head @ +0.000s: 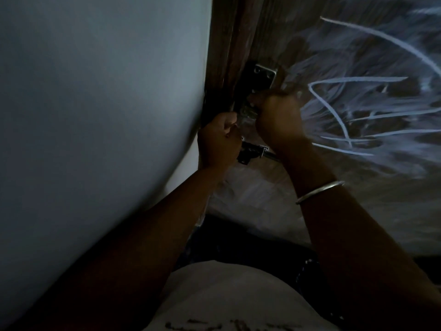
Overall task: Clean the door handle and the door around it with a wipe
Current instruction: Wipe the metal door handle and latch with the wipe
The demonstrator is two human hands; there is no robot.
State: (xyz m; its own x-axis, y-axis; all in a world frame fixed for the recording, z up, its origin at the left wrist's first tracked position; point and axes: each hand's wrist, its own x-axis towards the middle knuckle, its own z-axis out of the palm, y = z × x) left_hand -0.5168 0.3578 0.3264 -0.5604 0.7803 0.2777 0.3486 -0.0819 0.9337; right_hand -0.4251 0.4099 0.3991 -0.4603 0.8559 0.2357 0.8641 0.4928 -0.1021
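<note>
The brown wooden door [269, 37] is covered with pale chalk scribbles on the right. Its metal handle [248, 112] shows as a shiny piece below a screwed metal plate [263, 74]. My right hand [278, 118], a bangle on its wrist, is curled into a fist around the handle. My left hand [218, 139] is curled at the door's left edge just beside it, fingers bent round the edge. The frame is dim. No wipe can be made out; it may be hidden inside a fist.
A metal slide bolt [253, 151] sits on the door just under both hands. A plain pale wall [100, 103] fills the left side next to the dark door frame [222, 56]. My white shirt [226, 299] shows at the bottom.
</note>
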